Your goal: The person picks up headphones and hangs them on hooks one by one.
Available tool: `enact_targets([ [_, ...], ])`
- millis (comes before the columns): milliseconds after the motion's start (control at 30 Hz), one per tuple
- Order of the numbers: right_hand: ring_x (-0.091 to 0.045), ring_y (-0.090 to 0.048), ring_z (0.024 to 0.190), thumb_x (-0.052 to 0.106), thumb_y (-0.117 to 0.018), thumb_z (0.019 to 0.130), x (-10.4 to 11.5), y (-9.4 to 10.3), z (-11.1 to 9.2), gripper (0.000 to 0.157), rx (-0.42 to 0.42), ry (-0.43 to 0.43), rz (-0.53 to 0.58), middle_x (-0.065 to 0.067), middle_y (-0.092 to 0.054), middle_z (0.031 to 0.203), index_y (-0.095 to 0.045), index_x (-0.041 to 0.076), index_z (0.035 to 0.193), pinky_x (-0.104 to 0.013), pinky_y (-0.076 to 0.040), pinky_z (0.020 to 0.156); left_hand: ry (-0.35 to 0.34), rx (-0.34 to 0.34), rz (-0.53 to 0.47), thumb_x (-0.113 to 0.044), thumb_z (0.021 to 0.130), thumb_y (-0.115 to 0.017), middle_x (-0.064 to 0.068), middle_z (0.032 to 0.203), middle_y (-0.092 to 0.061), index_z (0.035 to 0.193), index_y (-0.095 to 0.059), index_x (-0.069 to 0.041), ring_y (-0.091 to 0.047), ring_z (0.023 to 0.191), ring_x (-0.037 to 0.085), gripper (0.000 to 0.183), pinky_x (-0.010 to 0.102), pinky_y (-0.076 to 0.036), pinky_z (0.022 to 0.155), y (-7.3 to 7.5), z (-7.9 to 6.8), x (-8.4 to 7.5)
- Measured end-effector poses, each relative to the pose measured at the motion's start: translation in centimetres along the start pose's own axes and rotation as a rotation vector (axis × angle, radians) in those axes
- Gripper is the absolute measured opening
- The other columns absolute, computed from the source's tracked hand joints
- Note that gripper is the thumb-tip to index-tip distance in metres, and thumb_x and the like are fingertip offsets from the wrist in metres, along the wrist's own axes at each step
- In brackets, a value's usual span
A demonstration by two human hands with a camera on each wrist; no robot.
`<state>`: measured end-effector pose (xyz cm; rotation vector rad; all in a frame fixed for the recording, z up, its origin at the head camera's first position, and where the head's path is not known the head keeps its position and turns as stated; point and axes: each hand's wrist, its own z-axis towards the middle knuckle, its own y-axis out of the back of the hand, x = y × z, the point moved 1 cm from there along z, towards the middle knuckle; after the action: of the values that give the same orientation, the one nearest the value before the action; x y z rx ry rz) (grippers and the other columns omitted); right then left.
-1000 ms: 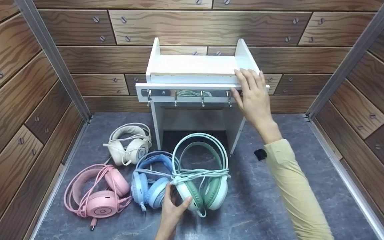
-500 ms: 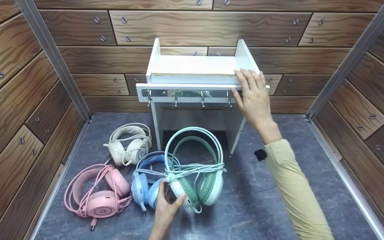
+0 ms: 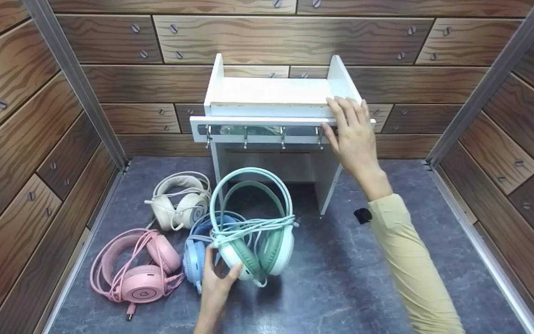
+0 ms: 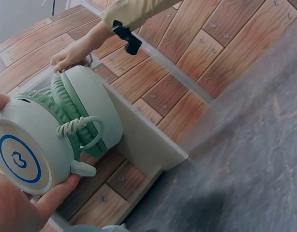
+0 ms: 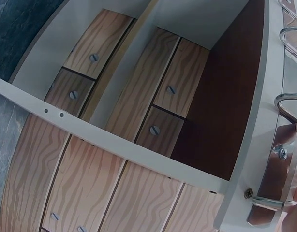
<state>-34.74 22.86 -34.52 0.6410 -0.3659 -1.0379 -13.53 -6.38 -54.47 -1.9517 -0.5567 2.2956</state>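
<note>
My left hand (image 3: 216, 283) holds mint-green headphones (image 3: 278, 253) by the near ear cup, thumb on one side and fingers on the other. Their cable is wound across the headband, which points up. In the left wrist view, one ear cup (image 4: 18, 159) shows a blue ring. My right hand (image 3: 352, 134) rests on the front right of a small white rack (image 3: 276, 90), fingers over the top and thumb by the front rail. Several metal hooks (image 3: 282, 138) line that rail. Behind the held headphones lie blue headphones (image 3: 194, 262), partly hidden.
Cream headphones (image 3: 188, 206) and pink headphones (image 3: 143, 285) lie on the dark floor (image 3: 378, 278) to the left, cables wrapped round them. Wood-patterned walls (image 3: 267, 37) and metal corner rails (image 3: 74, 88) enclose the space. A black strap piece (image 3: 362, 215) sits at the right cuff.
My left hand has moved left and slightly up with the mint-green headphones, which now cover more of the blue pair. My right hand stays where it was on the rack.
</note>
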Motion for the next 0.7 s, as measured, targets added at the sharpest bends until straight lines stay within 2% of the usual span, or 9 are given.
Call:
enact_targets([
  [133,-0.034,-0.040,0.138,0.041,-0.044,0.108,0.0,0.0,0.0,0.052,0.003,0.000,-0.003,-0.014,-0.050,0.145,-0.043,0.011,0.151,-0.051,-0.015,0.124,0.064,-0.027,-0.028,0.001,0.083,-0.071,0.029,0.154,-0.029,0.152,-0.026,0.005,-0.034,0.140,0.049,0.083,0.036,-0.054,0.092,0.4,-0.1,-0.6],
  [233,-0.034,-0.039,0.138,0.042,-0.043,0.108,0.1,0.0,0.0,0.053,0.006,-0.001,-0.002,-0.014,-0.050,0.145,-0.043,0.012,0.151,-0.052,-0.016,0.124,0.086,-0.049,-0.026,0.000,0.084,-0.070,0.030,0.157,-0.024,0.156,-0.019,0.005,-0.032,0.140,0.050,0.088,0.036,-0.055,0.087,0.7,-0.2,-0.9],
  [433,-0.033,-0.039,0.138,0.042,-0.042,0.108,0.0,0.0,0.0,0.053,0.012,-0.002,0.006,-0.014,-0.049,0.145,-0.043,0.012,0.151,-0.049,-0.013,0.125,-0.002,-0.065,-0.034,0.007,0.081,-0.064,0.031,0.156,-0.026,0.154,-0.020,0.011,-0.030,0.140,0.048,0.085,0.018,-0.041,0.101,1.3,0.2,-1.2],
  [533,-0.033,-0.039,0.138,0.043,-0.042,0.108,0.0,0.0,0.0,0.053,0.010,0.000,0.002,-0.014,-0.050,0.145,-0.043,0.012,0.151,-0.049,-0.013,0.125,-0.030,-0.071,-0.044,0.007,0.080,-0.063,0.032,0.159,-0.020,0.155,-0.016,0.011,-0.025,0.143,0.049,0.089,0.016,-0.039,0.101,1.7,0.5,-1.4],
  [600,-0.033,-0.039,0.138,0.043,-0.042,0.108,0.0,0.0,0.0,0.053,0.009,0.000,-0.002,-0.014,-0.050,0.145,-0.043,0.012,0.151,-0.049,-0.013,0.125,-0.044,-0.076,-0.058,0.007,0.080,-0.063,0.031,0.160,-0.019,0.156,-0.015,0.010,-0.026,0.143,0.044,0.090,0.016,-0.039,0.103,2.0,0.7,-1.6],
  [700,-0.033,-0.040,0.138,0.042,-0.042,0.108,0.0,0.0,0.0,0.053,0.010,0.002,-0.009,-0.014,-0.050,0.144,-0.043,0.011,0.151,-0.050,-0.015,0.124,-0.068,-0.086,-0.074,0.007,0.079,-0.062,0.029,0.159,-0.022,0.156,-0.016,0.009,-0.034,0.140,0.029,0.090,0.017,-0.040,0.104,2.4,1.0,-1.8],
])
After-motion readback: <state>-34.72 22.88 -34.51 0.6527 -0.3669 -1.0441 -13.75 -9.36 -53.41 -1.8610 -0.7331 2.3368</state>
